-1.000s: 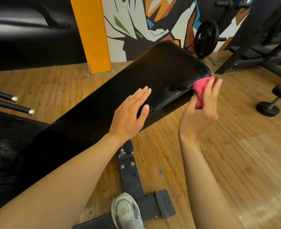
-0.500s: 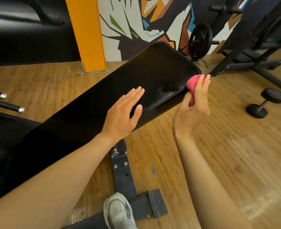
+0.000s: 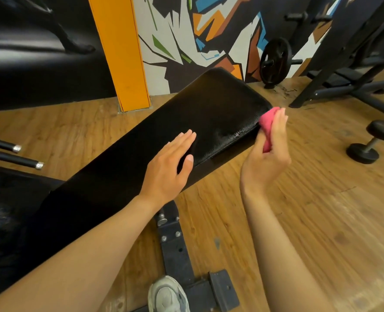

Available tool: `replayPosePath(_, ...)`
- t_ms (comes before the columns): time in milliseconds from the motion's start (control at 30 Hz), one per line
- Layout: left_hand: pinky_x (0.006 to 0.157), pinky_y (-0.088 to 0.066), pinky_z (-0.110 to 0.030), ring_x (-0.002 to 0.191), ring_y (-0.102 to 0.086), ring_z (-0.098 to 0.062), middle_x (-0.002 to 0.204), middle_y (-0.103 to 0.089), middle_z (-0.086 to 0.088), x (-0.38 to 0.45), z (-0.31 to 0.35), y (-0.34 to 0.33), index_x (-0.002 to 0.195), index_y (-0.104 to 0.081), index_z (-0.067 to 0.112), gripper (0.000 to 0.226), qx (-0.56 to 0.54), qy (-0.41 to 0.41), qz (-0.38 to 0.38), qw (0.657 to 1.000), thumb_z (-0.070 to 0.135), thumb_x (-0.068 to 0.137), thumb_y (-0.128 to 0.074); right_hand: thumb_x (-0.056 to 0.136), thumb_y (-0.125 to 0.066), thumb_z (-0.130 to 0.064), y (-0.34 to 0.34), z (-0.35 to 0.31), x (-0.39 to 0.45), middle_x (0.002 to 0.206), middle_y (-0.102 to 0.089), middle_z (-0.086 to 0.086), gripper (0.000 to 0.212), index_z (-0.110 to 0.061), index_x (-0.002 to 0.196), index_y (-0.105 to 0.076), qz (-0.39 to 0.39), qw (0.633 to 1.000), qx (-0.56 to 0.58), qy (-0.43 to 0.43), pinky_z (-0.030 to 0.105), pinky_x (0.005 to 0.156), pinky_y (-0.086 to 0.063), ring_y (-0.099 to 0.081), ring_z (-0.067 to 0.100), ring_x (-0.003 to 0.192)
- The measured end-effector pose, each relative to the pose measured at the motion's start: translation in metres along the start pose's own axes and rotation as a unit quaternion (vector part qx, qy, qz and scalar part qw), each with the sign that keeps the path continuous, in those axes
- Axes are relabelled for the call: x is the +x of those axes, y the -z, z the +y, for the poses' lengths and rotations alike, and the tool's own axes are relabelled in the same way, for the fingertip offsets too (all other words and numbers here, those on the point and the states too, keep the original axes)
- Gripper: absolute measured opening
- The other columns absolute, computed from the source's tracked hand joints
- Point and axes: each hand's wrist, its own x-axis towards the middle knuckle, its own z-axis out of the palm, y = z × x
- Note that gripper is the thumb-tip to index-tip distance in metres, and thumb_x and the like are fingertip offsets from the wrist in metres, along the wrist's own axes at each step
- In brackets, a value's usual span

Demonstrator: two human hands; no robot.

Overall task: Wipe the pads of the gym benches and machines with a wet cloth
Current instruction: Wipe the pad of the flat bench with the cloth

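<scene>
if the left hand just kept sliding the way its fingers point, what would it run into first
Nothing but more bench pad: the left hand lies flat on it, fingers aimed up toward its far rounded end. Past that end the line seems to head for the weight plate by the mural wall, though depth is unclear.

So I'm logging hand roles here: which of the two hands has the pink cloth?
The right hand pinches the pink cloth against the side edge of the black bench pad; the left hand rests flat on the pad, holding nothing.
</scene>
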Motion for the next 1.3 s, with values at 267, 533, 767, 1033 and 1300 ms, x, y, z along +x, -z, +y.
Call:
replayPosePath(267, 0.121, -0.037, -0.042, 0.152, -0.027, -0.003, 0.163, -0.037, 0.011, -0.002, 0.003, 0.000, 0.158, -0.036, 0.027, 0.054, 0.009, 0.009, -0.003, 1.000, 0.044, 0.108, -0.029, 0.096, -0.063, 0.004, 0.000, 0.014, -0.055, 0.154, -0.042, 0.008, 0.054, -0.006, 0.146, -0.045, -0.083, 0.979, -0.078, 0.168, 0.033, 0.114, -0.044, -0.039, 0.029, 0.147)
replayPosePath(533, 0.128, -0.016, -0.035, 0.155, -0.005, 0.003, 0.171, -0.014, 0.013, -0.012, -0.003, 0.016, 0.164, -0.017, 0.028, 0.056, 0.019, 0.018, -0.092, 0.995, 0.044, 0.112, -0.028, 0.100, -0.059, 0.001, -0.005, 0.013, -0.109, 0.157, -0.040, 0.012, 0.048, -0.004, 0.147, -0.048, -0.131, 0.972, -0.088, 0.172, 0.039, 0.116, -0.043, -0.036, 0.033, 0.148)
replayPosePath(767, 0.128, -0.011, -0.033, 0.154, 0.000, 0.006, 0.171, -0.008, 0.015, -0.055, -0.055, 0.038, 0.165, -0.009, 0.027, 0.055, 0.053, 0.084, -0.114, 0.989, 0.041, 0.113, -0.024, 0.096, -0.065, 0.005, -0.012, 0.019, -0.137, 0.150, -0.049, 0.018, 0.045, 0.002, 0.139, -0.055, -0.173, 0.956, -0.077, 0.225, 0.057, 0.113, -0.042, -0.041, 0.039, 0.145)
replayPosePath(1033, 0.127, -0.024, -0.044, 0.155, -0.013, 0.001, 0.169, -0.022, 0.013, -0.061, -0.072, 0.026, 0.163, -0.023, 0.024, 0.051, 0.000, 0.078, -0.047, 0.996, 0.033, 0.113, -0.027, 0.099, -0.059, 0.007, -0.025, 0.009, -0.128, 0.147, -0.050, 0.014, 0.038, 0.000, 0.137, -0.059, -0.100, 0.972, -0.060, 0.206, 0.056, 0.112, -0.044, -0.038, 0.032, 0.145)
replayPosePath(1300, 0.126, -0.026, -0.044, 0.154, -0.017, 0.002, 0.167, -0.027, 0.013, -0.062, -0.071, 0.026, 0.162, -0.028, 0.023, 0.052, -0.026, 0.078, -0.036, 0.996, 0.032, 0.111, -0.029, 0.101, -0.055, 0.006, 0.003, 0.016, -0.075, 0.147, -0.054, 0.015, 0.038, -0.003, 0.138, -0.059, -0.162, 0.933, -0.128, 0.294, 0.050, 0.124, -0.025, -0.040, 0.036, 0.145)
